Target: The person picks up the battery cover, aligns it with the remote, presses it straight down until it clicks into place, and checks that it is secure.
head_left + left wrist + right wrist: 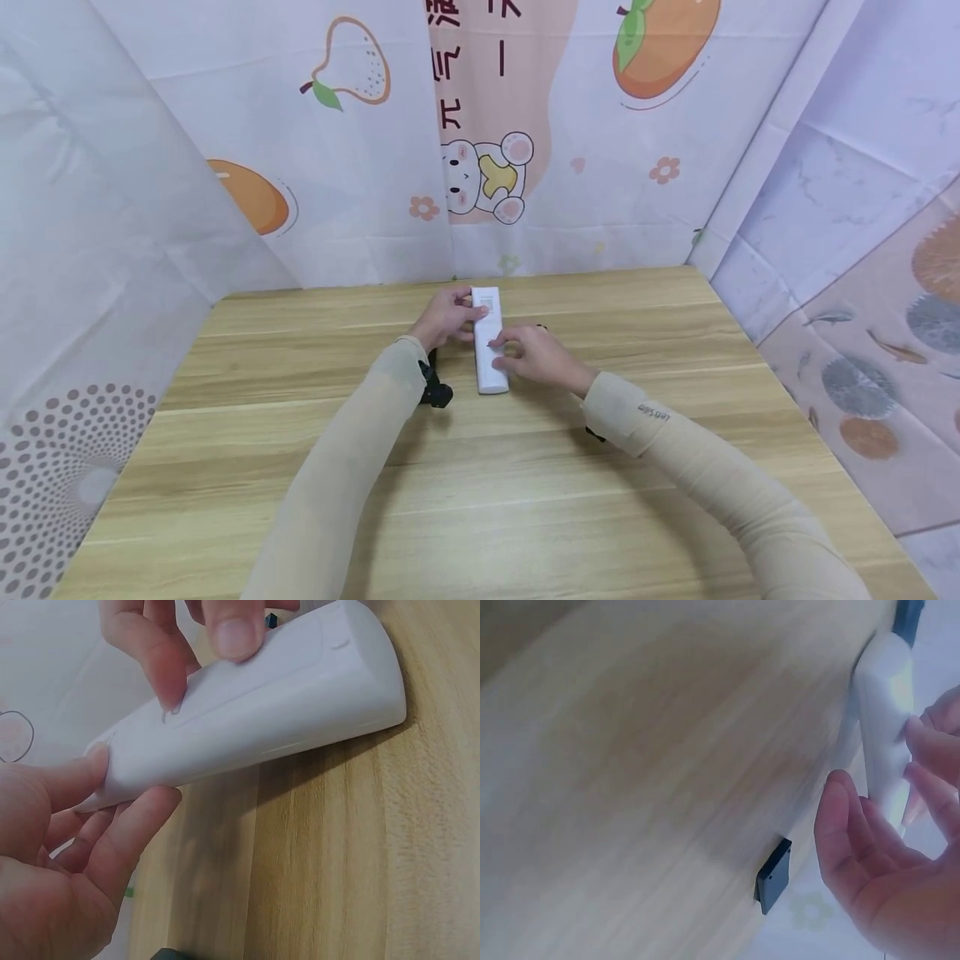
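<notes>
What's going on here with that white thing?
A person is handling a long white device at a wooden table. Their left hand grips one end, while the fingers of the right hand touch its upper face, by an outlined panel that looks to be in place. A small black object sits on the table nearby.

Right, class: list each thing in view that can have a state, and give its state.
White device: held, panel side up, panel in place
Left hand: gripping the device's far end
Right hand: fingertips touching the panel side
Dark block: lying on the table, apart from the device
Printed curtain: hanging, creased
</notes>
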A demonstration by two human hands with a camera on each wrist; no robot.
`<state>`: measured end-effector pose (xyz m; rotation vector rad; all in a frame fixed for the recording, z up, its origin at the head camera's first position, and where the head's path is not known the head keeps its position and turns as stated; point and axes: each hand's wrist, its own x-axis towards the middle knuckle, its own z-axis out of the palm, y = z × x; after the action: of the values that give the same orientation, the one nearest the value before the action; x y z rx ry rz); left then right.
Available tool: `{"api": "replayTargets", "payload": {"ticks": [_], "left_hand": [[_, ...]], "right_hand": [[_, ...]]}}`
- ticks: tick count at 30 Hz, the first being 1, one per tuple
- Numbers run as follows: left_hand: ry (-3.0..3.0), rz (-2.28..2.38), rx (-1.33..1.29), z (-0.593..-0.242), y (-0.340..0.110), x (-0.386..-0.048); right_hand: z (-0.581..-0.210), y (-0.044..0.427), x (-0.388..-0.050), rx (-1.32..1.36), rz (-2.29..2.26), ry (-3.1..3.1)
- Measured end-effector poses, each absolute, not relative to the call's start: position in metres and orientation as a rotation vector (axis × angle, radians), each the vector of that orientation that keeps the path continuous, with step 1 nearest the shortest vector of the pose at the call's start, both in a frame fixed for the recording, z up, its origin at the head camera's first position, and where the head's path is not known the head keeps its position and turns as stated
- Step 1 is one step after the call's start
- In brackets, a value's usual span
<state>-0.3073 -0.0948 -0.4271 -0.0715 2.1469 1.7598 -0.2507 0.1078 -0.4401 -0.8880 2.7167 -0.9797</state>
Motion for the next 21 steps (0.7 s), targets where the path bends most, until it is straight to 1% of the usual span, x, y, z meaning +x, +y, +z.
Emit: {"api": "replayTargets", "payload": {"ticks": [12, 21], "left_hand": [[2.142, 1.772, -0.080, -0.423, -0.094, -0.308], [2.164, 1.764, -0.060, -0.424, -0.094, -0.306]], "right_hand": [[-0.431, 0.109, -0.246, -1.042, -0.777, 2.801], [-0.428, 0.112, -0.247, -0.957, -0.809, 2.738]]}}
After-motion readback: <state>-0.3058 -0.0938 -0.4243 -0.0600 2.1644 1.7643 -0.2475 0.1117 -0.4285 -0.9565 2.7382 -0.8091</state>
